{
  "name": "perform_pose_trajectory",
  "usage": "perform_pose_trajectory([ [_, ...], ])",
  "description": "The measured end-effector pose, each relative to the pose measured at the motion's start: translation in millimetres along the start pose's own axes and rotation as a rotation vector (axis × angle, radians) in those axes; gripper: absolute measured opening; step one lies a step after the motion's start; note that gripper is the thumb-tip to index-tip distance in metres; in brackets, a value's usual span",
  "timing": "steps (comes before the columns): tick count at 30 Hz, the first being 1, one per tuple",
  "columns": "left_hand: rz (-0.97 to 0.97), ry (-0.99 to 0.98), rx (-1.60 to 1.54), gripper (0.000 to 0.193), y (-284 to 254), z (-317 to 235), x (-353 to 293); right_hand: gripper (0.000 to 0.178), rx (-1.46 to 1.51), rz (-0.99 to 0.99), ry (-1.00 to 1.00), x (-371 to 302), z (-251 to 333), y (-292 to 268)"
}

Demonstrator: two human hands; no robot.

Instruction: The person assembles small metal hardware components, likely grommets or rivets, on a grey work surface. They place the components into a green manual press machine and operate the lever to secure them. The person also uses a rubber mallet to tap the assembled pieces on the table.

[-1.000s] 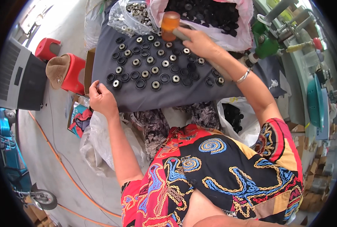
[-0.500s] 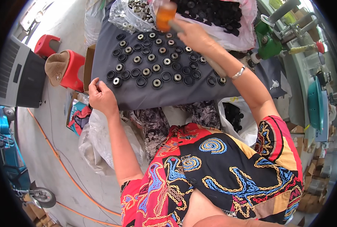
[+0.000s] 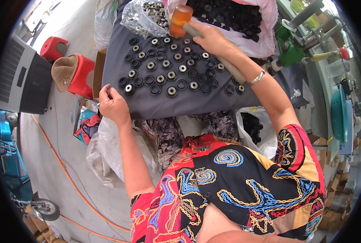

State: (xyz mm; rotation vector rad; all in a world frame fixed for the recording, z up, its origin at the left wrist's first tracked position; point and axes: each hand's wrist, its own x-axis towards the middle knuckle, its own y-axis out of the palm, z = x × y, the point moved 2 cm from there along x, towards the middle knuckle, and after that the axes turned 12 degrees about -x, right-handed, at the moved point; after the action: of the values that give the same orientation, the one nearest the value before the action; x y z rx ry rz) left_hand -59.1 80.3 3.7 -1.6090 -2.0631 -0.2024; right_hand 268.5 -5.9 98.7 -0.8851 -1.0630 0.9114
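Note:
My right hand (image 3: pixel 213 39) is closed round the wooden handle of a mallet (image 3: pixel 181 21), which has a translucent orange head. The head hovers over the far part of the dark-covered table (image 3: pixel 148 108). Rows of black rings (image 3: pixel 149 79) lie below it, and many hold a silver bearing (image 3: pixel 171 75) in the middle. My left hand (image 3: pixel 115 106) is at the table's near left edge with its fingers curled together. Whatever is between those fingertips, if anything, is hidden.
At the far edge are a clear bag of small metal parts (image 3: pixel 155 13) and a pink-white sack of black pieces (image 3: pixel 241 20). A green press (image 3: pixel 289 52) stands on the right. Red stools (image 3: pixel 81 77) and an orange hose (image 3: pixel 59 160) are on the left.
The whole view has shifted slightly, so the table appears a little lower and to the right. The mallet head was blurred and now shows sharply. Both hands keep nearly the same pose.

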Motion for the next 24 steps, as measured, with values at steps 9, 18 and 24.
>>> perform_pose_trajectory([
  [9, 0.016, 0.039, 0.03, 0.015, -0.5, -4.1, 1.0, 0.059, -0.134, 0.17, 0.076, -5.4, 17.1, -2.9],
  [18, -0.019, 0.113, 0.056, 0.015, 1.2, 3.5, 1.2, 0.058, -0.195, 0.075, -0.016, -2.1, 10.7, 4.9],
  [24, 0.017, 0.024, 0.022, 0.015, -0.5, -3.2, 1.3, 0.054, -0.029, 0.002, -0.021, -14.7, 12.9, -16.6],
])
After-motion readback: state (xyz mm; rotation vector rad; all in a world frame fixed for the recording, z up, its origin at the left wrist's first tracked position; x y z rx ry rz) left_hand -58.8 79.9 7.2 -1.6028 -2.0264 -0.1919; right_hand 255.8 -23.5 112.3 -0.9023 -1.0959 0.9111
